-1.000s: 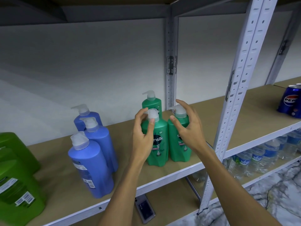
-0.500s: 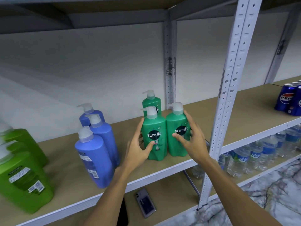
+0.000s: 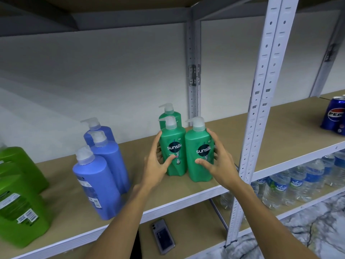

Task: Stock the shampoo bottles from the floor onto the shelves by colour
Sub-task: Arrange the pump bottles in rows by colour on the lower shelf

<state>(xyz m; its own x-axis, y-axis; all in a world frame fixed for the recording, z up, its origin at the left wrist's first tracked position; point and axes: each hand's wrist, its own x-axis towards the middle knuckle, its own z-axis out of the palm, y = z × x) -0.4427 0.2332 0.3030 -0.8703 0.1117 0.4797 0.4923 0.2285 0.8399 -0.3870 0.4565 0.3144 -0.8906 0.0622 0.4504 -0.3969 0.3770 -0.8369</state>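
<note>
Three green Sunsilk pump bottles stand together on the brown shelf [image 3: 280, 135]. My left hand [image 3: 156, 163] grips the front left green bottle [image 3: 174, 146], thumb on its label and fingers round its left side. My right hand [image 3: 218, 161] grips the front right green bottle [image 3: 199, 146] the same way from its right side. The third green bottle [image 3: 170, 116] stands behind them. Three blue pump bottles [image 3: 100, 172] stand in a row to the left, labels turned away.
Large lime-green jugs [image 3: 16, 193] fill the shelf's left end. A white perforated upright [image 3: 259, 113] stands just right of my right hand. Pepsi cans [image 3: 334, 116] sit far right. Water bottles [image 3: 291, 186] and a phone [image 3: 163, 236] lie on the lower shelf.
Both hands came down from the pump heads to the bodies of the two front green bottles. The labels now face front and the bottles stand side by side.
</note>
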